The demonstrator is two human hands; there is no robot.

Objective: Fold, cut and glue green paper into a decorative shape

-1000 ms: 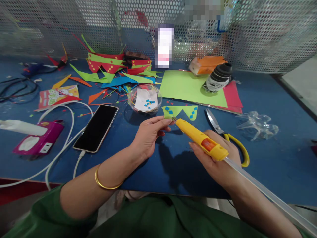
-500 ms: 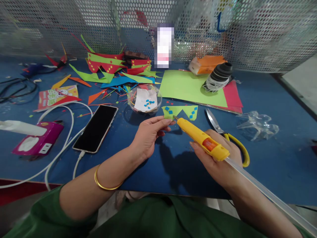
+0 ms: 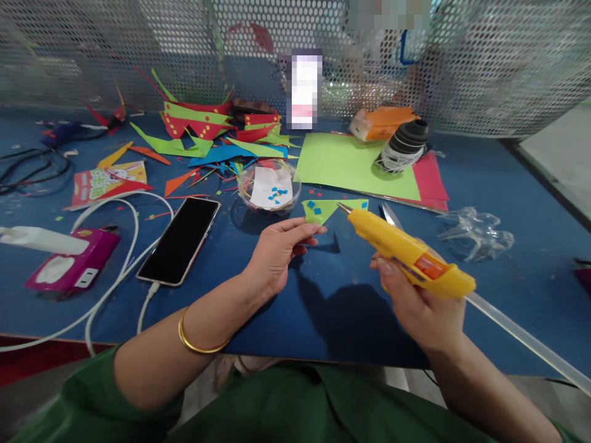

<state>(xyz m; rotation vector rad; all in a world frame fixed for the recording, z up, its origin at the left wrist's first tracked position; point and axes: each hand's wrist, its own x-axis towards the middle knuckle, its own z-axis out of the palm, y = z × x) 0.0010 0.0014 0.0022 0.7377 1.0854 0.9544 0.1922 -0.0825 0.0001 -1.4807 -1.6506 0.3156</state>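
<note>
My left hand (image 3: pixel 281 249) pinches the lower left edge of a green paper mask (image 3: pixel 327 213) that carries small blue paper squares. My right hand (image 3: pixel 422 301) is wrapped round a yellow glue gun (image 3: pixel 392 243), with a long clear glue stick (image 3: pixel 521 332) trailing out of its back. The gun's metal tip is raised near the mask's upper edge, and its body hides the mask's right part. Scissors (image 3: pixel 390 215) lie behind the gun, mostly covered. Beyond my left hand stands a clear round bowl (image 3: pixel 295 198) holding white paper with loose blue squares.
A phone (image 3: pixel 179 241) on a white cable and a purple power block (image 3: pixel 99 252) lie left. Behind are paper masks (image 3: pixel 196 117), coloured scraps, green sheets (image 3: pixel 355 163), a black cone-shaped spool (image 3: pixel 404 146) and a perforated metal screen (image 3: pixel 258 37). Crumpled clear plastic (image 3: pixel 478 234) is at right.
My right hand has drawn the glue gun rightward, its tip lifting away from the mask's lower left part. My left hand keeps its hold. The gun now covers most of the scissors.
</note>
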